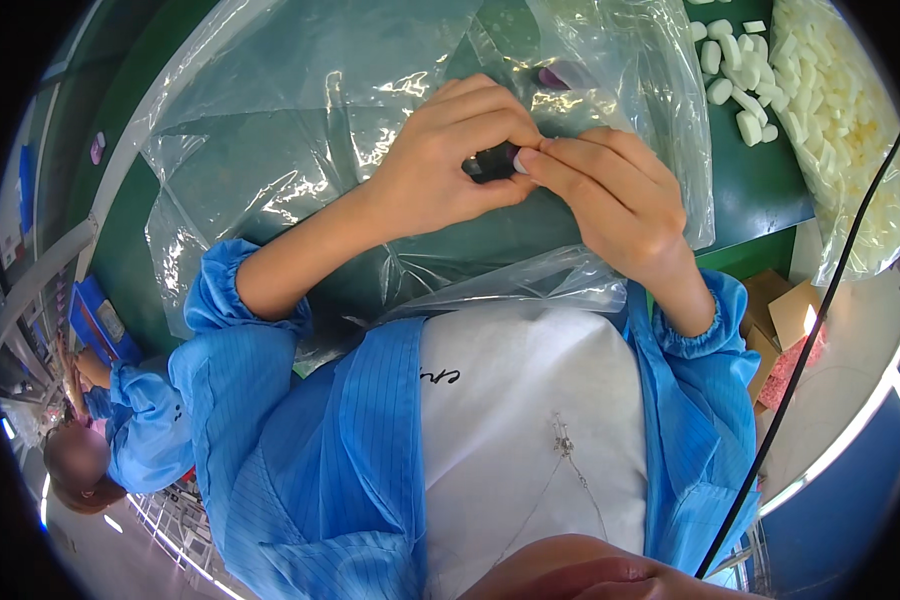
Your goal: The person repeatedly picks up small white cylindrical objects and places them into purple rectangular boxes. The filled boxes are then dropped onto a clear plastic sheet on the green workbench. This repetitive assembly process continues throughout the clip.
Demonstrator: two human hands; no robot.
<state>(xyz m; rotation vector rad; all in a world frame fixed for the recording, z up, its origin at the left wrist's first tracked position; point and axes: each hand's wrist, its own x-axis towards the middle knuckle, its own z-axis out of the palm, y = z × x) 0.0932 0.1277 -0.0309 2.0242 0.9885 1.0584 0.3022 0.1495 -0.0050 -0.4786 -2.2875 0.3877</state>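
- Head view: 1 big clear plastic sheet (300,140) covers the green table (760,190) under your hands; soft, slippery.
- Your left hand (440,165) and right hand (610,190), 2 in all, both pinch 1 small dark part (490,162), seemingly rigid and light; hold its ends.
- Many white pieces (735,80) lie upper right.

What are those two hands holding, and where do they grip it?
A small black part, pinched at its end by the left hand; the right hand fingertips press a small white piece against it.
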